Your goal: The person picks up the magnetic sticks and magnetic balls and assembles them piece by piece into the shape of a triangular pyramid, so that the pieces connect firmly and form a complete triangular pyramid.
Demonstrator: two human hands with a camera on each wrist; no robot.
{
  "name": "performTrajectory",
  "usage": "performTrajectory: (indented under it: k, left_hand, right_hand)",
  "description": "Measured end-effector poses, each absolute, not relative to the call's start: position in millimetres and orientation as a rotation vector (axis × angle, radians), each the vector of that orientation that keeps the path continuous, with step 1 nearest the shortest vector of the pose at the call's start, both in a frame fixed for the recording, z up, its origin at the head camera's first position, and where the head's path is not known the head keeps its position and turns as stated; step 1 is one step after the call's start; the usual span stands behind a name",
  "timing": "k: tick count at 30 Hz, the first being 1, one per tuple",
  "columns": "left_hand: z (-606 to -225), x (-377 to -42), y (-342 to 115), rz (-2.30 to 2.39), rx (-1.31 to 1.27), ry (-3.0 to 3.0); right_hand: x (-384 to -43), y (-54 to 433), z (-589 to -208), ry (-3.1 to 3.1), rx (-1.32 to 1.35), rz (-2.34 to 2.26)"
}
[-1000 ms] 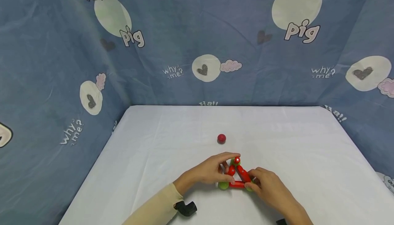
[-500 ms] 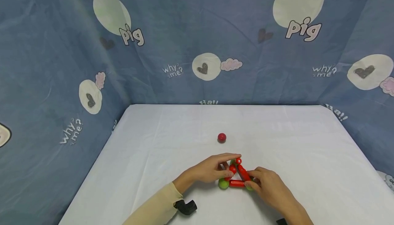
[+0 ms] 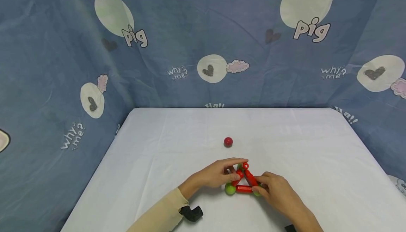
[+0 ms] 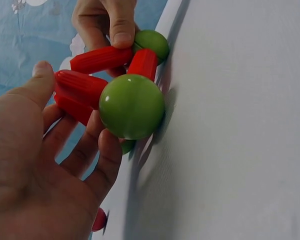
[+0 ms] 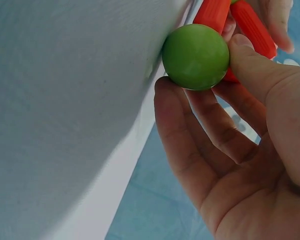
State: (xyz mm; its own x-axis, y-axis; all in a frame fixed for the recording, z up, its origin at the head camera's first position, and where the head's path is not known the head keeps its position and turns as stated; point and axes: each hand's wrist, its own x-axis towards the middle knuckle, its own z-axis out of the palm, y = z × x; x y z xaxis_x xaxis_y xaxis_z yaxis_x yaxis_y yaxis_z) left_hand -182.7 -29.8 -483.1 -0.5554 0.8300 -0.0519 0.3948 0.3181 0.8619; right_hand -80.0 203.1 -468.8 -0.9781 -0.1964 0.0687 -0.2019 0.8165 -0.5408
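A triangle of red rods and green balls rests on the white table, with more red rods rising from its corners. My left hand (image 3: 215,174) holds the left side, its thumb and fingers around a raised red rod (image 4: 80,86) above the near-left green ball (image 4: 132,106). At the right corner, my right hand (image 3: 275,189) pinches another raised red rod (image 4: 101,59), its fingers curled beside the right green ball (image 5: 196,56). A red rod (image 3: 244,189) lies along the front between those two balls. The back green ball (image 3: 240,166) is partly hidden by the left fingers.
Behind the hands, a separate red ball (image 3: 228,141) sits on the white table (image 3: 177,133). A blue printed cloth (image 3: 158,41) hangs at the back and sides. A black strap (image 3: 191,213) is on the left wrist.
My left thumb has moved up from the front rod to the raised left rod, which leans a little differently. The right hand keeps its place on the right corner.
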Motion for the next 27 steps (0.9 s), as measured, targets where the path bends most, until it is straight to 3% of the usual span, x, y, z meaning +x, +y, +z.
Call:
performTrajectory:
  k: [13, 20, 27]
  left_hand:
    - [-482, -188, -30, 1.193, 1.051, 2.128]
    - [-478, -220, -27, 1.148, 1.029, 2.529]
    - [-486, -250, -25, 0.865, 0.795, 2.83]
  right_hand:
    - [-79, 205, -468, -2.986, 0.356, 0.921]
    - [-79, 205, -469, -3.0, 0.311, 0.927]
    - [-78, 204, -469, -3.008, 0.313, 0.938]
